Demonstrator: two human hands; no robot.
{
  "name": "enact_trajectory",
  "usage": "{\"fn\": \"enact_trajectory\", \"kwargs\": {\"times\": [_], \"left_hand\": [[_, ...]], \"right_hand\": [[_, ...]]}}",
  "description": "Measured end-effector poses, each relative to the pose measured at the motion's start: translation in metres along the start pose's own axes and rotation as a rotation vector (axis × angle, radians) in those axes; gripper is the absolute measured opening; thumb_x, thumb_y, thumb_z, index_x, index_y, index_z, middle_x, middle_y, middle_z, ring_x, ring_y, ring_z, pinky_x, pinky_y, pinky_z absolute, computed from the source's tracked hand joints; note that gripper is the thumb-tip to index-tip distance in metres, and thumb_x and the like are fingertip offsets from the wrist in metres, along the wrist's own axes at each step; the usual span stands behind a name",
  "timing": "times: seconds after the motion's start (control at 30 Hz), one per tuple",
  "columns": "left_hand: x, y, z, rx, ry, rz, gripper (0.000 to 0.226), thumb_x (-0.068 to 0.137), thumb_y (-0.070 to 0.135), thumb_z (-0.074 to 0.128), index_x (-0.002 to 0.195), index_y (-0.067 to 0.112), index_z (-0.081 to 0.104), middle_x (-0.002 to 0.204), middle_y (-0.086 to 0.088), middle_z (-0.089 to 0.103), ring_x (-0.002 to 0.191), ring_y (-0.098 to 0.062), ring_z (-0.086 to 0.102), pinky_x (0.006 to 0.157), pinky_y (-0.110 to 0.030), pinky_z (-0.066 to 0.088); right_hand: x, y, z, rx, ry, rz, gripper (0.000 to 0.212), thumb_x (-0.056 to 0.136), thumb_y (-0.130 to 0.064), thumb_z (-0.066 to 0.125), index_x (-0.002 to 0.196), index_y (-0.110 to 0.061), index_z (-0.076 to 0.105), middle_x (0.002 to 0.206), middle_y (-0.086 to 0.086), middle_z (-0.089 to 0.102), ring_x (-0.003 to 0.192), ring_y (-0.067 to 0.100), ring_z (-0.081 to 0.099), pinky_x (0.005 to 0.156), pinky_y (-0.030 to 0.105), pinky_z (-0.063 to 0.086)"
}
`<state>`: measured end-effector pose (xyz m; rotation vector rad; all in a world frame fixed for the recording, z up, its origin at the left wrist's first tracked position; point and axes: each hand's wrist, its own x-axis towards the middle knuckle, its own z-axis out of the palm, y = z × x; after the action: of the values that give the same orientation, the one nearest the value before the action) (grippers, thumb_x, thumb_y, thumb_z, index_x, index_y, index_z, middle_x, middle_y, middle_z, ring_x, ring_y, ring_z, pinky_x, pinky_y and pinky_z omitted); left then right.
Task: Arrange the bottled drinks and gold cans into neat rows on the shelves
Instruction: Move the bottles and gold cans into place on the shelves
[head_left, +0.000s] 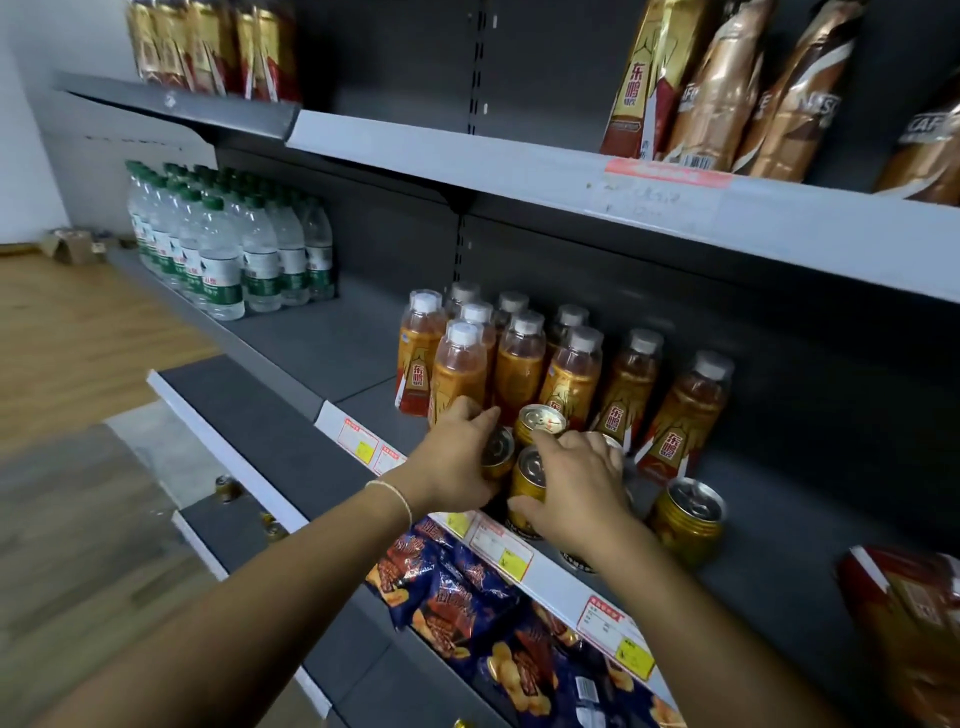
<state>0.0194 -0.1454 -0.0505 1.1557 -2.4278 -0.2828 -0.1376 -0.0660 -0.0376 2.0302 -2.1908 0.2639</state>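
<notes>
- Lowest in the frame, dark blue crinkled snack bags (467, 587) lie on the lower shelf beneath both forearms. A red and orange packet (904, 623) sits at the lower right edge.
- White paper price labels (501, 548) with red and yellow print run along the front lip of the grey metal middle shelf (779, 561).
- At frame centre the left hand (457, 457), with a thin pale bracelet (392, 493) on its wrist, grips a gold ring-pull can (498, 457), its fingers curled over the top.
- Just right of it, the right hand (582, 488) holds a second gold can (525, 483), with the thumb curled against its side and the fingers bent over the top. The forefinger reaches to a third gold can (540, 420) standing behind (another can is mostly hidden under the palm).
- A lone gold can (685, 519) stands apart, right of the hands.
- Directly behind the cans stand orange plastic bottles with white caps (519, 364). They are packed close at the left, with two more spaced out to the right along the back panel.
- Further along the same shelf, at the upper left, clear water bottles with green caps (228, 249) stand in tight rows.
- On the top shelf, gold and red bottles (208, 47) fill the top left corner, and gold and brown bottles (727, 88) fill the top right.
- A wooden floor (78, 338) shows at the left edge.
</notes>
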Motion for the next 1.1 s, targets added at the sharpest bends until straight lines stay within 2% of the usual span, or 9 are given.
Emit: {"fn": "enact_trajectory", "kwargs": {"times": [0.1,0.23,0.4,0.57,0.63,0.83,0.97,1.03,1.1], "left_hand": [[0.001,0.003,-0.001,-0.005,0.020,0.014,0.073,0.064,0.032,0.078,0.130,0.016,0.050,0.107,0.001,0.034,0.107,-0.023,0.043,0.089,-0.022,0.042],[-0.004,-0.005,0.001,-0.162,-0.010,-0.021,0.074,0.067,0.029,0.078,0.132,0.023,0.043,0.117,-0.005,0.051,0.106,-0.024,0.054,0.090,-0.028,0.048],[-0.018,-0.021,0.001,-0.263,0.112,0.034,0.071,0.067,0.027,0.081,0.130,0.020,0.048,0.118,-0.005,0.059,0.104,-0.023,0.059,0.085,-0.023,0.046],[-0.027,-0.022,-0.023,-0.356,0.252,0.077,0.077,0.068,0.026,0.080,0.137,0.019,0.048,0.130,-0.005,0.056,0.115,-0.025,0.055,0.096,-0.029,0.046],[-0.029,-0.014,-0.035,-0.355,0.252,0.132,0.080,0.065,0.029,0.078,0.138,0.020,0.047,0.131,-0.004,0.056,0.118,-0.024,0.055,0.098,-0.029,0.045],[-0.047,0.033,-0.049,-0.338,0.179,0.296,0.082,0.063,0.040,0.079,0.137,0.020,0.051,0.123,-0.004,0.064,0.107,-0.023,0.062,0.089,-0.032,0.052],[-0.062,0.073,-0.049,-0.344,0.085,0.391,0.084,0.059,0.041,0.078,0.136,0.023,0.050,0.113,0.000,0.070,0.102,-0.021,0.065,0.080,-0.033,0.055],[-0.070,0.096,-0.047,-0.367,0.034,0.436,0.080,0.058,0.037,0.078,0.133,0.023,0.053,0.110,0.000,0.071,0.099,-0.021,0.066,0.079,-0.033,0.056],[-0.077,0.120,-0.040,-0.390,-0.009,0.480,0.074,0.058,0.033,0.074,0.129,0.024,0.054,0.105,0.000,0.072,0.096,-0.023,0.067,0.076,-0.035,0.056]], "right_hand": [[-0.003,-0.004,-0.003,0.038,-0.004,0.010,0.089,0.078,-0.058,0.072,0.150,-0.029,0.030,0.140,0.008,0.046,0.133,0.032,0.035,0.111,0.047,0.024],[-0.017,-0.009,-0.003,0.183,0.040,0.024,0.089,0.077,-0.051,0.076,0.151,-0.035,0.029,0.142,-0.002,0.037,0.131,0.032,0.034,0.108,0.046,0.032],[-0.029,-0.015,-0.014,0.299,0.193,-0.011,0.080,0.079,-0.042,0.078,0.148,-0.035,0.036,0.128,-0.012,0.035,0.118,0.019,0.048,0.095,0.038,0.050],[-0.049,-0.029,-0.030,0.302,0.509,-0.041,0.074,0.073,-0.028,0.085,0.136,-0.032,0.048,0.123,-0.012,0.036,0.103,-0.006,0.039,0.083,0.000,0.034],[-0.061,-0.032,-0.036,0.280,0.547,-0.006,0.075,0.072,-0.026,0.086,0.135,-0.032,0.047,0.122,-0.012,0.035,0.102,-0.010,0.036,0.079,-0.006,0.029],[-0.110,-0.032,-0.054,0.302,0.506,0.143,0.076,0.073,-0.029,0.085,0.139,-0.027,0.048,0.119,-0.017,0.034,0.105,-0.005,0.046,0.085,-0.005,0.034],[-0.154,-0.018,-0.076,0.333,0.447,0.306,0.077,0.072,-0.028,0.084,0.140,-0.023,0.048,0.112,-0.012,0.037,0.100,-0.024,0.040,0.079,-0.010,0.028],[-0.180,-0.005,-0.088,0.303,0.374,0.398,0.075,0.071,-0.029,0.083,0.138,-0.023,0.050,0.112,-0.008,0.040,0.102,-0.013,0.040,0.080,-0.011,0.022],[-0.208,0.008,-0.097,0.268,0.282,0.520,0.078,0.072,-0.034,0.082,0.141,-0.024,0.047,0.127,-0.001,0.044,0.123,0.006,0.039,0.088,-0.003,0.018]]}}
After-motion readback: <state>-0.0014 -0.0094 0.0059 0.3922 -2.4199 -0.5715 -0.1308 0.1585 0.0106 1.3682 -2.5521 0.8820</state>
